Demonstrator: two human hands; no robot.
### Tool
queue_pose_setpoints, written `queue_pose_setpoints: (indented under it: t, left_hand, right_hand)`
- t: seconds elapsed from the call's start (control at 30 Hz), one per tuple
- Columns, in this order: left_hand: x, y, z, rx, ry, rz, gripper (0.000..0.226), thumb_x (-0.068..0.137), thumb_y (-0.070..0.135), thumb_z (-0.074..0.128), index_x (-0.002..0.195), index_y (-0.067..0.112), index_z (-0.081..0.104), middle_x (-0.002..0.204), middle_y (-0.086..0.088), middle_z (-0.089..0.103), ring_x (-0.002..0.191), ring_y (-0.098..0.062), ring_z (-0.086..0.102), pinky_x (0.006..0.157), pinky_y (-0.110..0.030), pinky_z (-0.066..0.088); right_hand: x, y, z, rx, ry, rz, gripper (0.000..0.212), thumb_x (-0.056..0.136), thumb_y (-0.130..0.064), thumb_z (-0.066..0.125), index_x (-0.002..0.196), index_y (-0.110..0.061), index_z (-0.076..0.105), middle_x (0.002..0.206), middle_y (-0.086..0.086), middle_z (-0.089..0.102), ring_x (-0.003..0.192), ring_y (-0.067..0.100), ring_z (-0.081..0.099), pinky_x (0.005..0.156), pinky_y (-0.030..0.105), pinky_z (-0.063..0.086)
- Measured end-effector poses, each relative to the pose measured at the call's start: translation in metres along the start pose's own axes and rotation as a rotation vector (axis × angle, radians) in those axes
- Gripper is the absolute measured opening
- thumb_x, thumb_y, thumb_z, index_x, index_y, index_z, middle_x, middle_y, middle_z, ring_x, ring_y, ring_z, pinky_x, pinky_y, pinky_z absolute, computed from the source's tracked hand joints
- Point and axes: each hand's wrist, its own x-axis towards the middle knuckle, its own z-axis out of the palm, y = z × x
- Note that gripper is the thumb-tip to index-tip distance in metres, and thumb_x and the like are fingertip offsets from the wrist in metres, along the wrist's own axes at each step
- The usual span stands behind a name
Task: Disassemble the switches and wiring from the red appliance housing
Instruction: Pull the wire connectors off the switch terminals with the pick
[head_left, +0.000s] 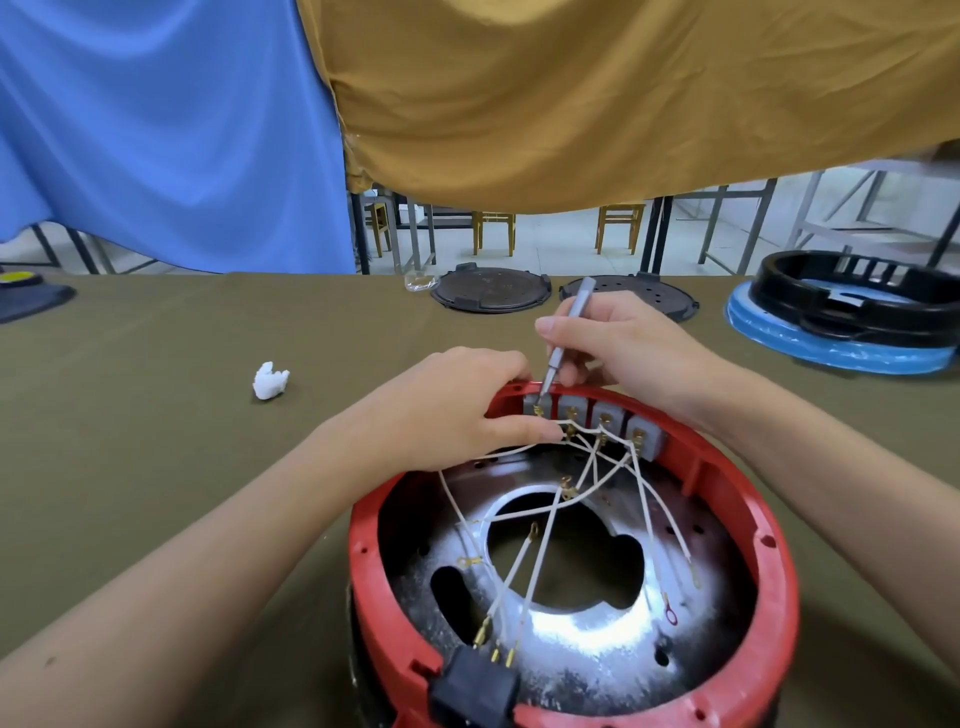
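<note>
The red appliance housing (748, 499) lies open side up on the table in front of me. Several grey switches (608, 415) sit in a row inside its far wall, with white wires (545, 530) running from them across the metal plate (571, 629). My right hand (618, 343) grips a grey screwdriver (563, 338), its tip down on the leftmost switch. My left hand (457, 410) rests on the housing's far-left rim, fingers pinching a white wire next to the switches. A black connector block (475, 688) sits on the near rim.
An olive cloth covers the table (156, 415). A crumpled white tissue (270, 381) lies to the left. Two dark round plates (491, 289) (631, 293) lie at the far edge, and a black ring on a blue base (852, 317) sits far right. Blue and mustard cloths hang behind.
</note>
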Motion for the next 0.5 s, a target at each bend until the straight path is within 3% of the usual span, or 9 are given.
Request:
queue_pose_setpoints:
  t: [0.17,0.3,0.5]
  left_hand:
    - [0.0,-0.001,0.001,-0.006,0.008,0.007,0.044,0.082,0.071,0.051,0.088,0.028,0.053,0.077,0.013,0.056,0.069,-0.004,0.054,0.061,-0.028,0.042]
    - [0.0,-0.002,0.001,-0.026,0.007,0.008,0.039,0.083,0.071,0.053,0.089,0.032,0.053,0.08,0.013,0.059,0.071,-0.002,0.055,0.063,-0.026,0.044]
    - [-0.002,0.001,-0.002,-0.083,-0.005,0.036,0.016,0.085,0.068,0.056,0.086,0.059,0.042,0.083,0.034,0.055,0.079,0.014,0.053,0.065,-0.011,0.036]
  right_hand:
    - [0.011,0.002,0.004,-0.016,-0.055,0.083,0.027,0.099,-0.033,0.056,0.077,-0.018,0.058,0.056,-0.005,0.051,0.049,0.008,0.044,0.057,0.022,0.039]
    - [0.019,0.002,0.009,0.003,-0.093,0.092,0.029,0.099,-0.027,0.054,0.072,-0.017,0.052,0.053,-0.005,0.045,0.049,0.01,0.039,0.062,0.028,0.035]
    - [0.023,0.004,0.01,0.03,-0.138,0.136,0.036,0.097,-0.027,0.054,0.063,-0.02,0.047,0.05,-0.007,0.044,0.046,0.01,0.041,0.06,0.029,0.034]
